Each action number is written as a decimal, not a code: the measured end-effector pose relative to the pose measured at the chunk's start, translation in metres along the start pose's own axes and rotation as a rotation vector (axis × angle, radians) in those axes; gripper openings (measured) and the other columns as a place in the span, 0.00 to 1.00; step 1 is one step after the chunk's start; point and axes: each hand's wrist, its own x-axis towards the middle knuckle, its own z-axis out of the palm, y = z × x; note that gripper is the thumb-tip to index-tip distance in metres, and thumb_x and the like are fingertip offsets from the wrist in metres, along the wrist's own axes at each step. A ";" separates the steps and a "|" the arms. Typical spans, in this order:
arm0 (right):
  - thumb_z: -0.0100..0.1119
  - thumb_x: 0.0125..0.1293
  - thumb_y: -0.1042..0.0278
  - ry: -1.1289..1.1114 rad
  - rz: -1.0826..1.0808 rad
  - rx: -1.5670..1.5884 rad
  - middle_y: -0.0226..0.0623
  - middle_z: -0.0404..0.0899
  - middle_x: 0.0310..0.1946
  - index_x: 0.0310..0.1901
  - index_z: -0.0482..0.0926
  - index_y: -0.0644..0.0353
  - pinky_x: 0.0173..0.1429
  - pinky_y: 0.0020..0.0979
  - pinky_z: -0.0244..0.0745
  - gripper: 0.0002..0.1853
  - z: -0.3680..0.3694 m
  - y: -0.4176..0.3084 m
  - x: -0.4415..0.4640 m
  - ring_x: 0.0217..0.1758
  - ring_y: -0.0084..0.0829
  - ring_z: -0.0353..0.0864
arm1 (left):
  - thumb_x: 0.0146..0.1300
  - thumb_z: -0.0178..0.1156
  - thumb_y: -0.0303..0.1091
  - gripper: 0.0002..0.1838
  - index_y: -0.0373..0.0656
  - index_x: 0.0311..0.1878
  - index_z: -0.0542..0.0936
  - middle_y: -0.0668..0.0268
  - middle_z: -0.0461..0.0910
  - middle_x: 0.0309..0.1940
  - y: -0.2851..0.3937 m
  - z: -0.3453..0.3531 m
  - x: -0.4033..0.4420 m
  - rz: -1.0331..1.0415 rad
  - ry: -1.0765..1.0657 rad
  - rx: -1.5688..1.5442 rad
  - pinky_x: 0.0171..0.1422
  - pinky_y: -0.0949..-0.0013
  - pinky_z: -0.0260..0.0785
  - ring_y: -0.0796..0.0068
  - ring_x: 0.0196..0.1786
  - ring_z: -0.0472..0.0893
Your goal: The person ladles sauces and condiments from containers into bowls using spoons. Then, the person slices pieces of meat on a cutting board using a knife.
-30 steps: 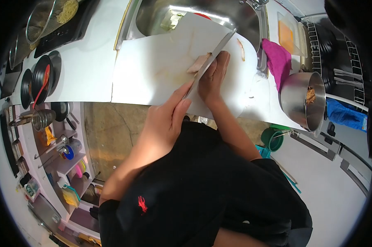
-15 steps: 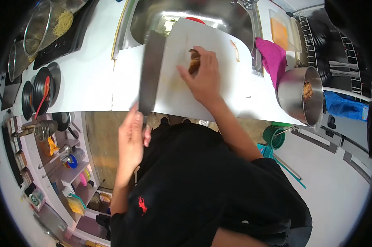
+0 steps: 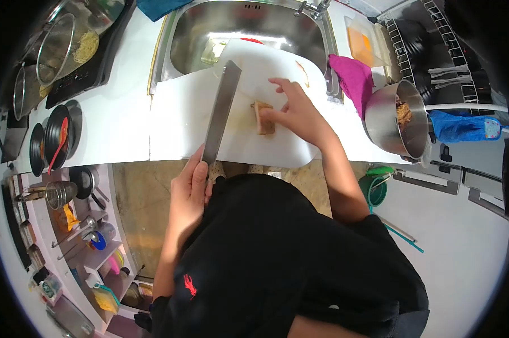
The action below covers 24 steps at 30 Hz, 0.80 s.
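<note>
My left hand (image 3: pixel 190 185) is closed round the handle of a cleaver (image 3: pixel 223 107). Its broad grey blade points away from me, over the left part of a white cutting board (image 3: pixel 282 149). On the board lies a small brown block of what looks like cooked meat (image 3: pixel 264 125), with a pale face towards the blade. My right hand (image 3: pixel 299 110) is just right of it, fingers spread and raised, the thumb at the block's upper right side. Blade and block are apart. A thin brown strip (image 3: pixel 303 73) rests near the board's far right edge.
Behind the board is a steel sink (image 3: pixel 181 45). To the right stand a purple cloth (image 3: pixel 353 81) and a steel pot (image 3: pixel 387 121) holding shredded brown food. Black plates (image 3: pixel 60 143) and an induction cooker (image 3: pixel 77 84) with strainers are on the left.
The right hand has opened from the brown block and shifted right; the block now lies flatter, turned pale side left. The cleaver has tilted, its tip swinging right.
</note>
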 end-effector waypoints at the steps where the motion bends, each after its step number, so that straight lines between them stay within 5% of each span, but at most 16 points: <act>1: 0.70 0.56 0.59 -0.013 -0.001 -0.013 0.45 0.68 0.56 0.69 0.64 0.56 0.50 0.32 0.74 0.40 -0.002 -0.003 -0.010 0.44 0.33 0.73 | 0.78 0.46 0.40 0.23 0.40 0.70 0.69 0.74 0.64 0.18 0.000 0.001 -0.002 -0.010 -0.004 0.012 0.24 0.78 0.58 0.86 0.21 0.63; 5: 0.74 0.50 0.65 0.034 -0.167 -0.079 0.44 0.67 0.57 0.68 0.66 0.56 0.53 0.33 0.75 0.42 0.015 -0.003 -0.039 0.49 0.38 0.73 | 0.78 0.47 0.41 0.23 0.42 0.70 0.69 0.73 0.64 0.17 -0.004 0.001 -0.006 -0.042 -0.036 0.064 0.25 0.78 0.59 0.86 0.21 0.63; 8: 0.72 0.48 0.68 0.131 -0.259 -0.057 0.49 0.66 0.58 0.64 0.67 0.59 0.64 0.42 0.69 0.38 0.037 0.004 -0.044 0.60 0.50 0.70 | 0.78 0.47 0.40 0.23 0.42 0.70 0.69 0.73 0.64 0.17 -0.006 0.004 -0.010 -0.068 -0.026 0.075 0.26 0.78 0.59 0.86 0.21 0.64; 11: 0.73 0.48 0.71 0.289 -0.347 -0.199 0.45 0.69 0.58 0.58 0.71 0.59 0.56 0.36 0.76 0.33 0.046 0.018 -0.033 0.59 0.43 0.73 | 0.77 0.47 0.40 0.23 0.41 0.70 0.69 0.73 0.65 0.17 -0.007 0.006 -0.013 -0.069 -0.023 0.085 0.26 0.77 0.59 0.86 0.21 0.64; 17: 0.74 0.47 0.71 0.312 -0.290 -0.056 0.43 0.71 0.57 0.53 0.72 0.62 0.54 0.35 0.77 0.30 0.050 0.014 -0.027 0.57 0.41 0.75 | 0.77 0.49 0.39 0.22 0.45 0.69 0.70 0.70 0.65 0.18 -0.004 0.012 -0.015 -0.004 -0.046 0.186 0.29 0.76 0.62 0.84 0.23 0.64; 24: 0.75 0.45 0.72 0.114 -0.285 0.020 0.39 0.74 0.49 0.52 0.72 0.61 0.48 0.31 0.79 0.30 0.037 0.031 -0.017 0.51 0.35 0.77 | 0.76 0.50 0.37 0.21 0.51 0.69 0.71 0.64 0.65 0.19 0.012 0.024 -0.023 0.040 -0.063 0.292 0.33 0.74 0.65 0.77 0.23 0.67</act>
